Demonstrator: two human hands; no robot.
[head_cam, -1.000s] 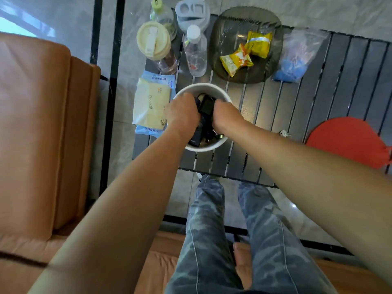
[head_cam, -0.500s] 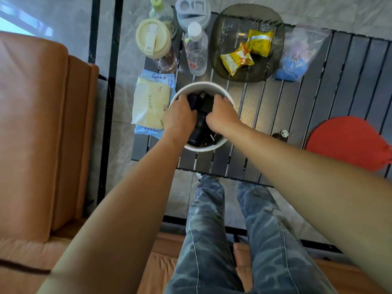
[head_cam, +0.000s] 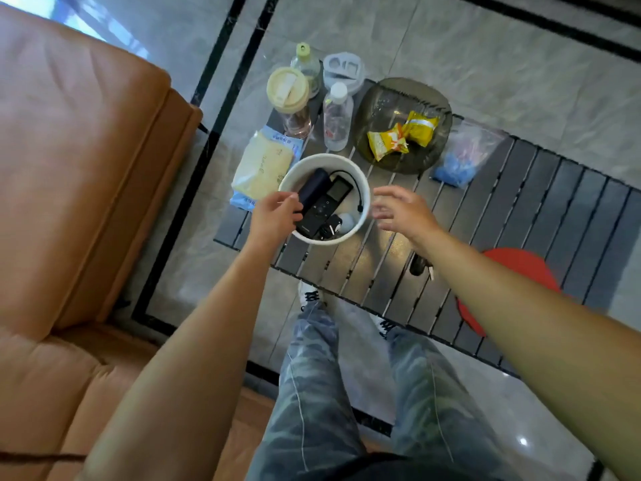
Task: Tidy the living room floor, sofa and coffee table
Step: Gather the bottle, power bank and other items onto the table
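Head view: both hands at a white round plastic tub [head_cam: 347, 234] on a dark grey slatted coffee table [head_cam: 520, 203].

Tub sits near the table's left end, holding a black remote control [head_cam: 326, 206], a dark navy cylinder [head_cam: 314, 185] and a black cable. Left hand [head_cam: 275, 215] is at the near-left rim, fingers curled against the cylinder; can't tell if it grips rim or cylinder. Right hand [head_cam: 404, 211] is spread and relaxed, just beside the tub's right wall, holding nothing. Behind the tub: clear water bottle [head_cam: 337, 119], cream-lidded tumbler [head_cam: 288, 90], smoked glass plate [head_cam: 381, 98] with yellow snack packets [head_cam: 402, 135]. Pale yellow wipes pack [head_cam: 260, 164] is just left of the tub. Tan leather sofa [head_cam: 86, 168] far left.
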